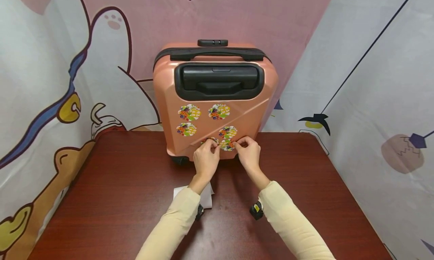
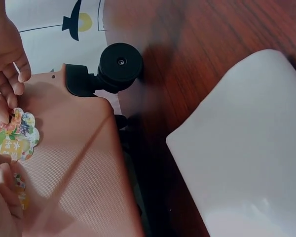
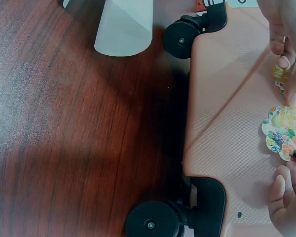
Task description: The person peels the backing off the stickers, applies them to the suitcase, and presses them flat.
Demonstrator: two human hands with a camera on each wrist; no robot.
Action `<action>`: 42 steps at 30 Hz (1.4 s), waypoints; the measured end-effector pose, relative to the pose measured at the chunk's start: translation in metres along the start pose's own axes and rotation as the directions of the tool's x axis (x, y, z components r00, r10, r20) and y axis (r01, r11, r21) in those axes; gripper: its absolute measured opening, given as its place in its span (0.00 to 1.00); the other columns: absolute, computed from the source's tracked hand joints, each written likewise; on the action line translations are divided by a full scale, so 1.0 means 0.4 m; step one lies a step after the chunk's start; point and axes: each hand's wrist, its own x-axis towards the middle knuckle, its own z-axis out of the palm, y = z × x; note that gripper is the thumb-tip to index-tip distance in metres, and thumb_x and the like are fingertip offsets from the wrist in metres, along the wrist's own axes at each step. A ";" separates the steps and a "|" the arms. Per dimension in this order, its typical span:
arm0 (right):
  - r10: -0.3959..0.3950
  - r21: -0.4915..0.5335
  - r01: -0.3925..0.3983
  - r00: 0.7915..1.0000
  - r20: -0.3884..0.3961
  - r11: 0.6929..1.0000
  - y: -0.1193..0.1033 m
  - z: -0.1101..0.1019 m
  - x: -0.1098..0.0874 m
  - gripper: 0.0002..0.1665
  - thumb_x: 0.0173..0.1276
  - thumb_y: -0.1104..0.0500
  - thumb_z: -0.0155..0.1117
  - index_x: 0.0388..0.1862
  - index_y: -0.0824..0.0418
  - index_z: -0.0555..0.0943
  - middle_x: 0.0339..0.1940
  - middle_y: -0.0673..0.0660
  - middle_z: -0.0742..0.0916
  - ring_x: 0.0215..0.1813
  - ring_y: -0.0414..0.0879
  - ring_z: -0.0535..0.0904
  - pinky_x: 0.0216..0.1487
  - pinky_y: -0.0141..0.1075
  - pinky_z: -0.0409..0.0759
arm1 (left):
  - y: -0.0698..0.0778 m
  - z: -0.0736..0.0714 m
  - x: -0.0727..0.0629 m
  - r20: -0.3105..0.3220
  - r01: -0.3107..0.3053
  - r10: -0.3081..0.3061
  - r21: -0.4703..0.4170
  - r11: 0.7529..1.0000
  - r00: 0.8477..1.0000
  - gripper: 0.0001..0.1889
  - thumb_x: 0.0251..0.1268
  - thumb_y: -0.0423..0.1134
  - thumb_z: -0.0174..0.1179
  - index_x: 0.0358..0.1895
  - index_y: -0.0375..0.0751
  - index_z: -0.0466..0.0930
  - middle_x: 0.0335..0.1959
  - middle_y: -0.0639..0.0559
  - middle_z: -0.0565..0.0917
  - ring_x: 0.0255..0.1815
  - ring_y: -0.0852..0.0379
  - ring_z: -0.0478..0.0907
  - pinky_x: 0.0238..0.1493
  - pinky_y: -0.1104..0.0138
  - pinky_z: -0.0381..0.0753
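Note:
An orange-pink suitcase (image 1: 251, 113) stands upright with several round, scalloped fruit stickers on its front. At its lower right, both hands are at one sticker (image 1: 226, 145). My left hand (image 1: 207, 160) pinches that sticker's left edge between thumb and forefinger. At the opposite edge, my right hand (image 1: 249, 154) pinches it, its other fingers curled loosely in the right wrist view. The sticker (image 3: 285, 131) lies close against the suitcase's textured face. Partly behind the left fingers is another sticker (image 2: 19, 190). Just above the held one sits a further sticker (image 1: 228, 130).
White glossy sheets (image 1: 206, 199) lie on the dark red-brown table (image 1: 129, 199) under the left forearm. A black wheel (image 2: 120, 67) juts from the suitcase's base. Behind the suitcase hangs a printed cartoon curtain (image 1: 291, 34).

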 end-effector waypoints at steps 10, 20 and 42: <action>0.026 0.029 -0.028 0.998 0.060 0.999 0.004 0.003 -0.001 0.09 0.56 0.62 0.67 0.20 0.64 0.79 0.18 0.57 0.83 0.20 0.49 0.77 0.20 0.30 0.71 | -0.015 -0.014 -0.005 0.251 0.091 -0.024 -0.259 0.962 0.968 0.02 0.56 0.30 0.62 0.33 0.36 0.82 0.26 0.49 0.83 0.25 0.57 0.79 0.27 0.69 0.77; 0.047 0.191 -0.094 0.970 0.237 0.977 0.009 0.003 -0.002 0.07 0.62 0.65 0.60 0.30 0.70 0.81 0.27 0.66 0.85 0.29 0.59 0.82 0.31 0.47 0.80 | -0.038 -0.031 0.002 0.398 0.163 -0.015 -0.341 0.926 0.917 0.10 0.60 0.22 0.52 0.42 0.31 0.80 0.34 0.43 0.84 0.34 0.51 0.82 0.31 0.65 0.78; -0.127 0.366 -0.018 0.921 0.369 0.930 -0.010 -0.011 0.003 0.09 0.61 0.74 0.56 0.40 0.75 0.80 0.35 0.68 0.84 0.39 0.61 0.81 0.39 0.53 0.76 | -0.041 -0.035 0.002 0.419 0.186 -0.022 -0.356 0.916 0.908 0.12 0.60 0.22 0.52 0.44 0.32 0.80 0.35 0.41 0.84 0.35 0.49 0.81 0.32 0.65 0.78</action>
